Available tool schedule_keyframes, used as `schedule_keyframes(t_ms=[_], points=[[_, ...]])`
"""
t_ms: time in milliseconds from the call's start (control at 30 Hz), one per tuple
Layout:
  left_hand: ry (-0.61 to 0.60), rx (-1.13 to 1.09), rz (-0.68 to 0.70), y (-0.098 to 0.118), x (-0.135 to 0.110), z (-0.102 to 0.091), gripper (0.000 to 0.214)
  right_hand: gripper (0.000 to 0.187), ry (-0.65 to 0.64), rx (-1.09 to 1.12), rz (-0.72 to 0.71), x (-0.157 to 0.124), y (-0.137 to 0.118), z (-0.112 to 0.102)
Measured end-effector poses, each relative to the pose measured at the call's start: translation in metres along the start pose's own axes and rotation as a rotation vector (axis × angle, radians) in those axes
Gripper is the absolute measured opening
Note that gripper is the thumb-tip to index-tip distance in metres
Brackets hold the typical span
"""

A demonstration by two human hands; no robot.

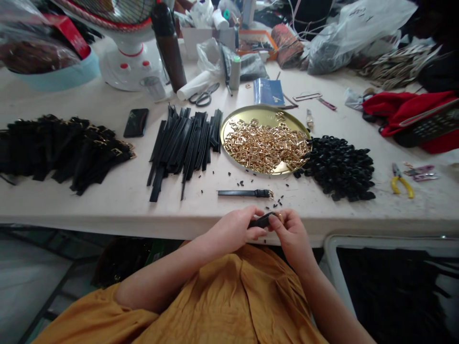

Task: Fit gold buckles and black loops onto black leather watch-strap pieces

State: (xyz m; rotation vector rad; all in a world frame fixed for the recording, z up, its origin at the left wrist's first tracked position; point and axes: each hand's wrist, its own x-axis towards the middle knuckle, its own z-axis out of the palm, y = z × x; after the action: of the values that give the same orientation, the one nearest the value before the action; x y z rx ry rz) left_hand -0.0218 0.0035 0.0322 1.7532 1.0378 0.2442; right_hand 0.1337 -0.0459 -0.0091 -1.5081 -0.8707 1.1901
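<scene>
My left hand [239, 227] is closed around a black strap [261, 221] at the table's front edge. At the strap's right end, the fingers of my right hand [289, 231] pinch a small gold buckle [280, 218]; how far the strap passes through it is hidden. Just beyond my hands lies one strap with a gold buckle [245, 193], flat on the table. Farther back, a round gold tray [229, 119] holds a heap of gold buckles [265, 145]. Loose black straps [186, 143] lie left of the tray, and a pile of black loops [340, 167] sits to its right.
Buckled straps [68, 148] are heaped at far left beside a phone [136, 123]. Scissors [204, 95], a dark bottle [169, 50] and a fan [125, 62] stand or lie behind. Yellow-handled pliers [401, 182] lie right. A white bin [332, 248] is below the table at right.
</scene>
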Motion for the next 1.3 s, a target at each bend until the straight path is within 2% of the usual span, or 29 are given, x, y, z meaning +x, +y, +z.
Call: schedule_keyframes(t_ms=[67, 233, 333, 433, 500, 600, 700, 800, 933, 1033, 1100, 1167, 1233, 1300], points=[[0.027, -0.006, -0.010, 0.000, -0.002, 0.004, 0.046, 0.028, 0.059, -0.067, -0.053, -0.003, -0.001, 0.002], [-0.008, -0.145, -0.007, -0.011, -0.002, 0.009, 0.054, 0.030, -0.035, -0.210, -0.054, -0.006, -0.002, 0.000], [-0.084, -0.251, -0.029, -0.018, -0.001, 0.007, 0.037, 0.027, 0.069, -0.336, -0.122, -0.005, 0.002, -0.001], [-0.093, -0.206, -0.047, -0.019, 0.001, 0.005, 0.025, 0.024, 0.113, -0.415, -0.196, -0.006, 0.003, 0.003], [-0.087, -0.145, -0.040, -0.017, 0.003, 0.006, 0.023, 0.023, 0.062, -0.372, -0.162, -0.008, 0.003, 0.005], [-0.097, -0.101, 0.022, -0.012, 0.007, 0.006, 0.023, 0.027, -0.097, -0.155, 0.007, -0.005, 0.001, 0.005], [-0.058, -0.043, 0.042, -0.009, 0.015, -0.001, 0.033, 0.032, -0.157, -0.055, 0.078, 0.008, -0.001, 0.003], [0.075, 0.121, 0.012, -0.009, 0.031, -0.013, 0.043, 0.037, -0.108, -0.216, -0.046, 0.036, -0.002, 0.003], [0.257, 0.366, 0.020, -0.020, 0.057, -0.025, 0.029, 0.037, 0.067, -0.684, -0.415, 0.079, 0.001, 0.008], [0.320, 0.545, 0.106, -0.035, 0.070, -0.040, 0.025, 0.037, 0.057, -0.917, -0.665, 0.100, 0.010, 0.013], [0.394, 0.630, 0.123, -0.043, 0.073, -0.060, 0.028, 0.039, 0.047, -0.932, -0.715, 0.107, 0.018, 0.014], [0.494, 0.705, 0.040, -0.051, 0.075, -0.087, 0.027, 0.038, 0.037, -0.908, -0.699, 0.109, 0.024, 0.013], [0.585, 0.771, -0.147, -0.057, 0.079, -0.114, 0.024, 0.038, 0.025, -0.895, -0.672, 0.109, 0.026, 0.012], [0.618, 0.785, -0.321, -0.064, 0.085, -0.135, 0.027, 0.038, 0.027, -0.902, -0.658, 0.109, 0.026, 0.011]])
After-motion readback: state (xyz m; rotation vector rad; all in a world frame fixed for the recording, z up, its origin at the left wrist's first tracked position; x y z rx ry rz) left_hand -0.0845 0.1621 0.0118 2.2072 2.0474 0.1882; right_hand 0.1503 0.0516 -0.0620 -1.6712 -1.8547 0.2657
